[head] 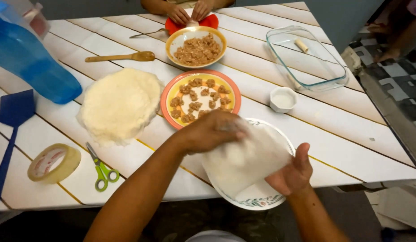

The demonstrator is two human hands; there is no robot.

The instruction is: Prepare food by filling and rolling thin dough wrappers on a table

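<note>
**Thin wrapper sheet held over the white plate**

Pale wood-plank tabletop (342,134) is filling my view, and I am taking the white round plate with a floral rim (257,200), at the near edge, as my landmark. Over it I am watching both hands working one thin, soft, translucent white wrapper sheet (243,163). My left hand (212,131) is lying on the sheet's far-left corner, fingers curled and pinching it; my right hand (292,172) is cupped under its right edge, thumb up, bearing it. The sheet is sagging between them, its long axis running from far-left to near-right across the plate, so it lies directly between the two grips, about equally near each.

Just beyond the plate, an orange-rimmed yellow plate of small brown filling lumps (200,99) is sitting closest to the left hand. Left of that, a stack of floppy, matte, pale round wrappers (119,105). Farther beyond, a yellow bowl of minced brown filling (196,47) and another person's hands (190,12) over something red. Right and beyond, a small white cup (282,99) and a clear glass baking dish (306,58). Left of the plate, green-handled scissors (101,168) and a roll of tape (54,162).
</note>
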